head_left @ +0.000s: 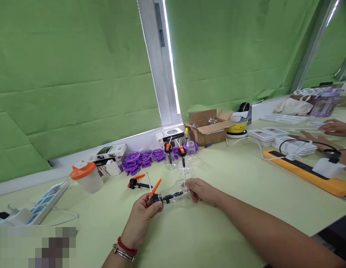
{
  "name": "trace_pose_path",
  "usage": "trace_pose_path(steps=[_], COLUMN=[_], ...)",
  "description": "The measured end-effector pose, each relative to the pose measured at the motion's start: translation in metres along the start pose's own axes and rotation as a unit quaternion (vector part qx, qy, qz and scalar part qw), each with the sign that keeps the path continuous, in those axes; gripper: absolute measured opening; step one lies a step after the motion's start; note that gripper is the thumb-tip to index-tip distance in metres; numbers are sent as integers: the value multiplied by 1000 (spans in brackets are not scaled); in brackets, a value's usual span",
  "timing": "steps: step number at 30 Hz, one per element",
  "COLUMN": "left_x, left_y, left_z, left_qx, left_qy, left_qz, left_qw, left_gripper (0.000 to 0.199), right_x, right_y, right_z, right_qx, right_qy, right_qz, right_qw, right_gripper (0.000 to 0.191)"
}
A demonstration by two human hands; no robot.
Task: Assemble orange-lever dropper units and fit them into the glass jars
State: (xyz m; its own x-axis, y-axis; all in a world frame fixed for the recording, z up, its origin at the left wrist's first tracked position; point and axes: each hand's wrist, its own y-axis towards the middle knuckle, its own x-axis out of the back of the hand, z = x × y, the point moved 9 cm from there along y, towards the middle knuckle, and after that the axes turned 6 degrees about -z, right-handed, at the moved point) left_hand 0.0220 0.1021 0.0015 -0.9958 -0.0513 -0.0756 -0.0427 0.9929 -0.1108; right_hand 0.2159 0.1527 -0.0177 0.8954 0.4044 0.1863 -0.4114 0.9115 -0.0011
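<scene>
A clear bottle [177, 190] lies on its side between my hands, just above the table. My left hand [146, 209] grips the black pump top with an orange lever [155, 198] at the bottle's neck; its black stem [173, 196] reaches inside the bottle. Round the base of the bottle close the fingers of my right hand [202, 190]. Beyond my left hand, a loose black and orange pump top [136, 183] rests on the table. Two clear bottles with such tops, one of them in front [184, 165], stand upright farther back beside an open clear jar [191, 148].
Purple plastic discs [133, 159] are heaped near small printed boxes [110, 160]. An open cardboard box [210, 128] is at the back. An orange-lidded cup [87, 178] and white power strip [48, 203] lie left, a yellow power strip [307, 171] right. Another person's hands [336, 127] are at far right.
</scene>
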Motion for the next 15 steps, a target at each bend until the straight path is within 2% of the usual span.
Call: trace_pose_path(steps=[4, 9, 15], left_x=[6, 8, 5], left_y=[3, 4, 4], left_z=[2, 2, 1], left_qx=[14, 9, 0], left_qy=[-27, -47, -26], left_qz=[-17, -25, -6], left_qw=[999, 999, 1000], left_gripper=[29, 29, 27], right_x=[3, 4, 4], right_y=[-2, -6, -3], right_z=[0, 14, 10], right_qx=[5, 83, 74], right_qy=[19, 124, 134], right_qz=[-9, 31, 30], right_qw=[1000, 988, 988], right_gripper=[67, 80, 70])
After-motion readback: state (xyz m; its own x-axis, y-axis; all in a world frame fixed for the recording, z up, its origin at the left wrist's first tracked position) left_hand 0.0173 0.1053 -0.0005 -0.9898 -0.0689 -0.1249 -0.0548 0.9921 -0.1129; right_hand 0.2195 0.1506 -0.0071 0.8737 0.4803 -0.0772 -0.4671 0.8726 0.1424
